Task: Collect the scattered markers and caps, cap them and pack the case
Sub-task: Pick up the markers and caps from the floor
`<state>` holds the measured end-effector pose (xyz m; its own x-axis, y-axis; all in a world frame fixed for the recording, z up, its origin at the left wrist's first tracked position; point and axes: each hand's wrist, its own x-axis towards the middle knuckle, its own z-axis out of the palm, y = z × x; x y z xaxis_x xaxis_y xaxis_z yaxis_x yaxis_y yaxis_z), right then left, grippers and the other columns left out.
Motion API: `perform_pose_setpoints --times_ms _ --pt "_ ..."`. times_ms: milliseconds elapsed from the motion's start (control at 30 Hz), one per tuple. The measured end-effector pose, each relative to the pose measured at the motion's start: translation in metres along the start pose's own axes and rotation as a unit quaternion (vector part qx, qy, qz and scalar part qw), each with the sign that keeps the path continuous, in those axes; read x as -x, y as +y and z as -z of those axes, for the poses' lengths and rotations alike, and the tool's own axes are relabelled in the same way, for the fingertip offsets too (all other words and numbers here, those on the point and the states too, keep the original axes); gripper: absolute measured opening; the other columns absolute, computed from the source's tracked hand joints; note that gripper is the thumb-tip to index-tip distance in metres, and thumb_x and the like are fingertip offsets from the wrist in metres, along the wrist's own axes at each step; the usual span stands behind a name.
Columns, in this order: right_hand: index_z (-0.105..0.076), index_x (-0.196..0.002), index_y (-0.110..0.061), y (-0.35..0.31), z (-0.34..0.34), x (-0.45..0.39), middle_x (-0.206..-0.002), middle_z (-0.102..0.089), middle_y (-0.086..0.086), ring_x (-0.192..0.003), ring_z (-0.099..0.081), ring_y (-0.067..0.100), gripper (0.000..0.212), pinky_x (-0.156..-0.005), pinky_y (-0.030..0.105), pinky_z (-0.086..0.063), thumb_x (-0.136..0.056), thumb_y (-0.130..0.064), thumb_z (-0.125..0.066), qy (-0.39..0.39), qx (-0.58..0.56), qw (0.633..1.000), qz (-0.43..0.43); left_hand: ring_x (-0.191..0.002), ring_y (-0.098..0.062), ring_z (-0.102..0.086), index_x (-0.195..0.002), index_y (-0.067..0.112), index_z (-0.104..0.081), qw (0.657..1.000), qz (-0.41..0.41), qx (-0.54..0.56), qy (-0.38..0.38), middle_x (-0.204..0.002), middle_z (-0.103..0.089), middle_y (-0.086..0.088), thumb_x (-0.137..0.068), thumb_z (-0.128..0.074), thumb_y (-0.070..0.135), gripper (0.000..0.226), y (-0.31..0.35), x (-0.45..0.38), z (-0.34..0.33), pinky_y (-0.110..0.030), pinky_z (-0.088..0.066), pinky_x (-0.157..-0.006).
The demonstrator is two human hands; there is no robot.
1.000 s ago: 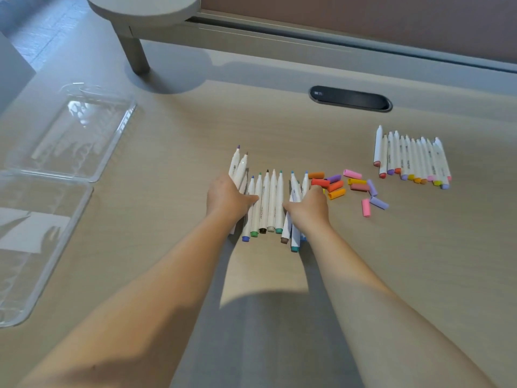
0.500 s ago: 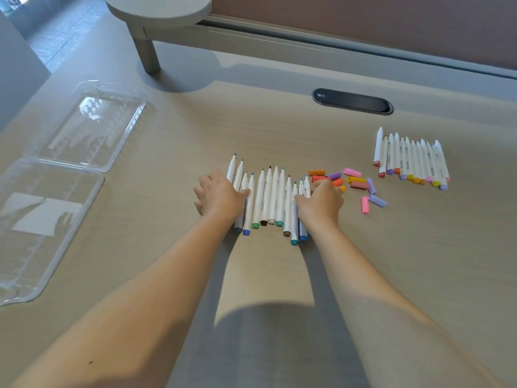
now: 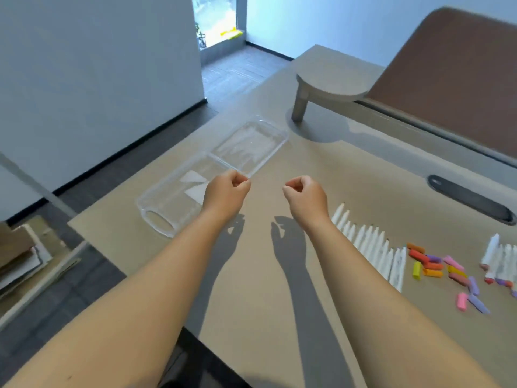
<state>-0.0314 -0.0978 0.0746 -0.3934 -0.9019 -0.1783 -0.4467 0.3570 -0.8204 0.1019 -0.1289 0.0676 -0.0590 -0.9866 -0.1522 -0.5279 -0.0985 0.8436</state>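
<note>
Two hands, left point(image 3: 226, 191) and right point(image 3: 305, 194), curled, grip on nothing, hovering beside case point(image 3: 212, 175), open on worktop point(image 3: 279, 289). We judge task early: markers point(image 3: 372, 245) rowed, uncapped; caps point(image 3: 442, 270) loose at right; capping, packing left.

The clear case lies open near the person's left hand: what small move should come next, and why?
Probably draw the clear case nearer the uncapped markers. Left hand and right hand hold nothing, the case lies open and empty, and loose caps lie apart from it.
</note>
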Motion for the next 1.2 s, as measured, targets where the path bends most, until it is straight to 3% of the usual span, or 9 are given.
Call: perform_pose_setpoints --times_ms 133,267,467,600,733,867,1000,1133,1200 --pt "-0.059 -0.103 -0.004 -0.066 -0.07 0.018 -0.078 -0.053 -0.003 -0.083 -0.049 0.016 0.019 -0.07 0.025 -0.035 -0.09 -0.011 -0.047 -0.09 0.011 0.993 0.07 -0.093 -0.025 -0.059 -0.095 0.009 -0.061 0.995 0.035 0.005 0.099 -0.09 -0.061 -0.003 -0.09 -0.048 0.017 0.015 -0.042 0.011 0.091 -0.033 -0.045 -0.081" --pt "-0.061 -0.102 -0.005 -0.119 -0.154 0.058 -0.086 -0.054 0.0 -0.085 -0.049 0.016 0.018 -0.07 0.025 -0.036 -0.091 -0.011 -0.048 -0.174 0.029 0.974 0.143 -0.084 -0.018 -0.055 -0.086 0.015 -0.056 0.978 0.086 0.033 0.185 -0.08 -0.057 0.003 -0.091 -0.047 0.016 0.01 -0.104 0.038 0.178 -0.024 -0.041 -0.062" --pt "-0.058 -0.099 -0.009 -0.158 -0.279 0.128 -0.071 -0.047 -0.01 -0.081 -0.049 0.015 0.013 -0.058 0.023 -0.036 -0.092 -0.014 -0.047 -0.3 0.055 0.931 0.2 -0.087 -0.02 -0.057 -0.086 0.016 -0.056 0.941 0.163 0.058 0.291 -0.091 -0.061 -0.003 -0.091 -0.048 0.018 0.01 -0.197 0.097 0.283 -0.034 -0.046 -0.079" --pt "-0.055 -0.093 -0.012 -0.164 -0.351 0.173 -0.072 -0.048 -0.007 -0.071 -0.047 0.012 0.007 -0.054 0.018 -0.035 -0.093 -0.014 -0.048 -0.377 0.087 0.896 0.218 -0.09 -0.02 -0.057 -0.087 0.018 -0.056 0.906 0.235 0.076 0.342 -0.09 -0.062 -0.001 -0.091 -0.047 0.02 0.01 -0.262 0.141 0.321 -0.033 -0.046 -0.079" --pt "-0.058 -0.099 -0.008 -0.155 -0.414 0.208 -0.072 -0.048 -0.008 -0.07 -0.046 0.01 0.013 -0.061 0.022 -0.039 -0.093 -0.013 -0.048 -0.448 0.132 0.852 0.237 -0.09 -0.02 -0.058 -0.088 0.018 -0.056 0.864 0.306 0.115 0.384 -0.097 -0.062 -0.004 -0.091 -0.047 0.02 0.01 -0.328 0.182 0.333 -0.025 -0.042 -0.063" --pt "-0.054 -0.092 -0.012 -0.127 -0.479 0.231 -0.071 -0.048 -0.005 -0.061 -0.042 0.008 0.009 -0.055 0.02 -0.036 -0.093 -0.011 -0.045 -0.511 0.172 0.807 0.241 -0.095 -0.024 -0.058 -0.092 0.013 -0.059 0.811 0.371 0.144 0.429 -0.1 -0.065 -0.008 -0.091 -0.048 0.02 0.013 -0.387 0.217 0.327 -0.03 -0.042 -0.077" --pt "-0.051 -0.088 -0.012 -0.076 -0.541 0.248 -0.068 -0.046 -0.008 -0.06 -0.042 0.007 0.009 -0.052 0.018 -0.033 -0.093 -0.009 -0.045 -0.566 0.219 0.754 0.249 -0.086 -0.018 -0.056 -0.09 0.016 -0.056 0.763 0.434 0.158 0.453 -0.092 -0.06 -0.001 -0.092 -0.047 0.021 0.01 -0.455 0.245 0.297 -0.022 -0.039 -0.061" --pt "-0.053 -0.086 -0.012 0.0 -0.602 0.252 -0.068 -0.047 -0.01 -0.06 -0.042 0.003 0.011 -0.054 0.021 -0.036 -0.092 -0.006 -0.045 -0.598 0.266 0.709 0.264 -0.087 -0.017 -0.055 -0.098 0.014 -0.06 0.714 0.478 0.196 0.473 -0.095 -0.059 -0.001 -0.092 -0.048 0.02 0.015 -0.535 0.254 0.251 -0.025 -0.04 -0.068" --pt "-0.054 -0.086 -0.012 0.044 -0.631 0.253 -0.069 -0.047 -0.011 -0.061 -0.042 0.002 0.011 -0.055 0.016 -0.036 -0.092 -0.007 -0.045 -0.606 0.29 0.692 0.266 -0.088 -0.016 -0.053 -0.1 0.014 -0.06 0.699 0.503 0.204 0.466 -0.097 -0.059 -0.001 -0.093 -0.047 0.021 0.016 -0.578 0.258 0.222 -0.027 -0.039 -0.072"
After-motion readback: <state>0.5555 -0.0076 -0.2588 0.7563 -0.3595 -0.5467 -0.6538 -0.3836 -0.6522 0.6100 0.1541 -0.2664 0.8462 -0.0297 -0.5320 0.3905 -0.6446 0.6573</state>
